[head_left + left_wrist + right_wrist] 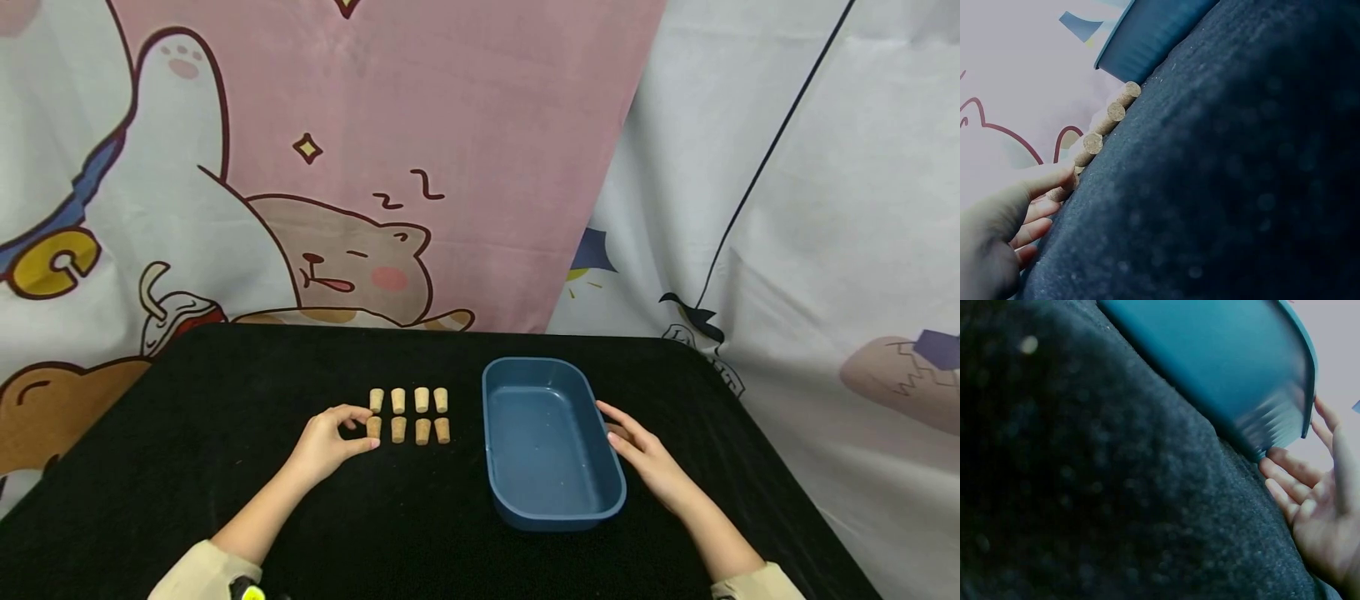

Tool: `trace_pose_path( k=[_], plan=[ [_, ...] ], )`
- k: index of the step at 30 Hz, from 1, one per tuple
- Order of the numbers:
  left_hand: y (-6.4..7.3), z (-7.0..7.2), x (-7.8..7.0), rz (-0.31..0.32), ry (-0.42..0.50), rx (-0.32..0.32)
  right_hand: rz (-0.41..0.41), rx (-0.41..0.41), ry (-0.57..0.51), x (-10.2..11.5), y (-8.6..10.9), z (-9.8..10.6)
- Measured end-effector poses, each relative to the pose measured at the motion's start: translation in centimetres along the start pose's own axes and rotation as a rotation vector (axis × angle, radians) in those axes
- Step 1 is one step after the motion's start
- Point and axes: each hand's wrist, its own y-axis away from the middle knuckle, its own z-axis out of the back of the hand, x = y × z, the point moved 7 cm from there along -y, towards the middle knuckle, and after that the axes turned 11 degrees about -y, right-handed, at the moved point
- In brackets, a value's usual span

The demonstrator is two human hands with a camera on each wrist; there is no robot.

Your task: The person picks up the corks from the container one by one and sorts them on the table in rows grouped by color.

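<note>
Several tan tapered corks stand in two rows on the black cloth. My left hand [330,442] is at the leftmost cork of the near row [373,427], with its index finger at the far side and its thumb at the near side. Whether both touch the cork is unclear. The left wrist view shows that cork [1063,190] partly covered by the thumb. To the right sits a blue rectangular tub [551,442]. My right hand [652,467] rests its extended fingertips against the tub's right side, and in the right wrist view the lower fingers [1291,472] touch its wall.
The remaining near-row corks [422,431] stand close to the left hand, with the far row [422,400] just behind. A black cloth [420,533] covers the table. Behind it hangs a cartoon-printed curtain [480,125].
</note>
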Motion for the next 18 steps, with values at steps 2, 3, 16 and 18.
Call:
trace_pose_path(
  k=[2,3,16,18],
  plan=[
    [0.0,0.1,0.0,0.002,0.004,-0.001,-0.007,-0.005,0.001,-0.1,-0.1,0.0],
    [0.0,0.1,0.1,0.001,0.006,-0.002,-0.008,-0.006,0.000,-0.2,-0.1,0.0],
    [-0.1,0.7,-0.6,-0.005,0.037,-0.024,-0.035,-0.009,0.001,-0.3,-0.1,0.3],
    [0.0,0.9,-0.9,-0.007,0.054,-0.034,-0.045,-0.008,0.008,-0.3,0.0,0.3]
  ],
)
